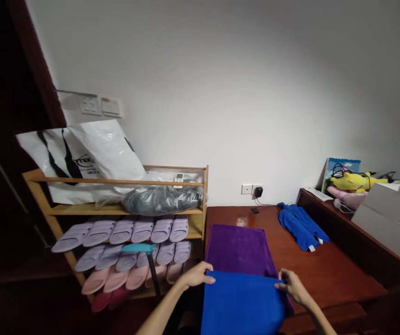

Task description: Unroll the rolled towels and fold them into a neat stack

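Note:
A blue cloth (243, 302) is stretched between my two hands at the bottom of the view. My left hand (197, 275) pinches its upper left corner between thumb and fingers. At the upper right corner, my right hand (290, 284) grips it the same way. Behind and partly beneath the blue cloth, a purple cloth (238, 246) lies flat on the reddish-brown wooden table (304, 265). The blue cloth's lower part runs out of the frame.
More blue cloth (301, 225) with white tags lies on the table's right. A wooden shoe rack (205, 200) holding lilac and pink slippers (142, 230) stands left, topped by a white bag (91, 158). A yellow plush toy (351, 181) and white box (391, 218) sit at right.

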The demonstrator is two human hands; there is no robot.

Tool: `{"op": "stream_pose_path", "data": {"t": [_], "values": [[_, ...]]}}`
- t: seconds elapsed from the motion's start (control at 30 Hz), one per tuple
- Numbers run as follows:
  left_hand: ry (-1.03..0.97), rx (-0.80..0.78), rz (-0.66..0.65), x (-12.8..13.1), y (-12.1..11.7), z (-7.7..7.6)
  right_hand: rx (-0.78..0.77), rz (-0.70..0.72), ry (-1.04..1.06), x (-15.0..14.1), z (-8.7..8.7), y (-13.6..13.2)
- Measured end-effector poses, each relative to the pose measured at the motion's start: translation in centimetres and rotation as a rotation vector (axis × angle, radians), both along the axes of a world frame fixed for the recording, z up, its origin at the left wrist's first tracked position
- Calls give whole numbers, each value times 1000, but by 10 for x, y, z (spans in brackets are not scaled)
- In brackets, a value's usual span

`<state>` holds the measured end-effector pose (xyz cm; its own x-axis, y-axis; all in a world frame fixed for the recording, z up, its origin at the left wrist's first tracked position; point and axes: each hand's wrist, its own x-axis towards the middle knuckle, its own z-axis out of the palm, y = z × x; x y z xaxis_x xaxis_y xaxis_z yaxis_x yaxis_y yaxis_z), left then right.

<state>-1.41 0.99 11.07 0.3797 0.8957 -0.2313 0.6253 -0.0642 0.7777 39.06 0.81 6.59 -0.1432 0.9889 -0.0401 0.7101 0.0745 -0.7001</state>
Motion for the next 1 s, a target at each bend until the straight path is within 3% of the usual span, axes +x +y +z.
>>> {"op": "stream_pose_path", "data": {"t": [0.2, 0.3, 0.37, 0.47, 0.77, 1.0], "values": [[-329, 96, -25, -13, -7, 79, 167, 53, 274, 8, 105, -11], [-486, 150, 48, -9, -4, 102, 231, -2, 256, 6, 149, -13], [-559, 187, 107, -5, -2, 111, 265, -38, 253, 4, 165, -11], [-613, 241, 176, -2, -1, 121, 314, -92, 261, 2, 175, -8], [-582, 373, 283, 0, -4, 148, 399, -147, 218, 1, 183, 4], [-572, 336, 387, 6, 22, 154, 391, -225, 400, -7, 188, 15]]}}
